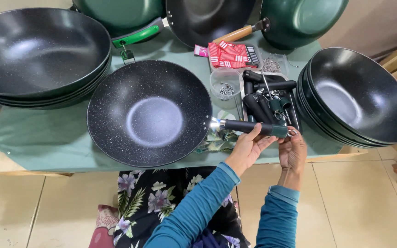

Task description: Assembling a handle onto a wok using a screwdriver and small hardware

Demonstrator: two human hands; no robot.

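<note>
At table edge: left hand point(249, 146) grips wok handle point(253, 127) underneath; right hand point(292, 149) pinches handle's end ring.

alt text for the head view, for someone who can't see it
Both hands, left and right, hold the black handle of a speckled wok on a green-covered table. Stacks of black woks sit left and right, with a tray of spare handles behind.
</note>
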